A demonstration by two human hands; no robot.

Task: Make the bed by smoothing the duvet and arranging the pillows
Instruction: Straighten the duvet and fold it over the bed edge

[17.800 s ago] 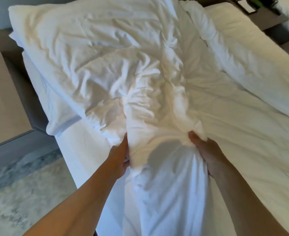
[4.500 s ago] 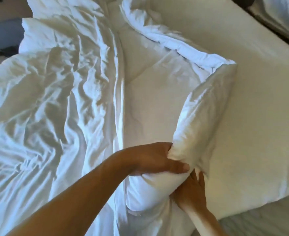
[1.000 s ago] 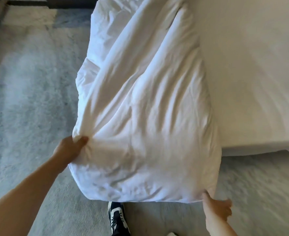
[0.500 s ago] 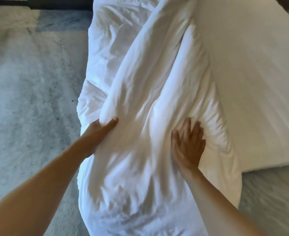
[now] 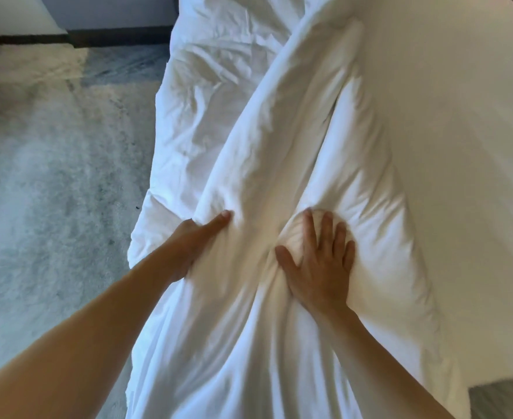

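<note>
The white duvet (image 5: 279, 131) lies bunched in long folds along the left side of the bed and hangs over its near end. My left hand (image 5: 193, 241) grips the left fold, with the thumb on top and the fingers hidden under the cloth. My right hand (image 5: 320, 264) lies flat on a bulge of the duvet, its fingers spread and pressing down. No pillow is in view.
The mattress (image 5: 448, 152) under its smooth white sheet fills the right side. Grey patterned carpet (image 5: 53, 182) covers the floor to the left. A dark skirting board (image 5: 113, 36) and the wall stand at the far left.
The view has moved closer over the bed. My right hand has slid forward onto a bulge in the duvet. My left hand keeps its hold on the left fold.
</note>
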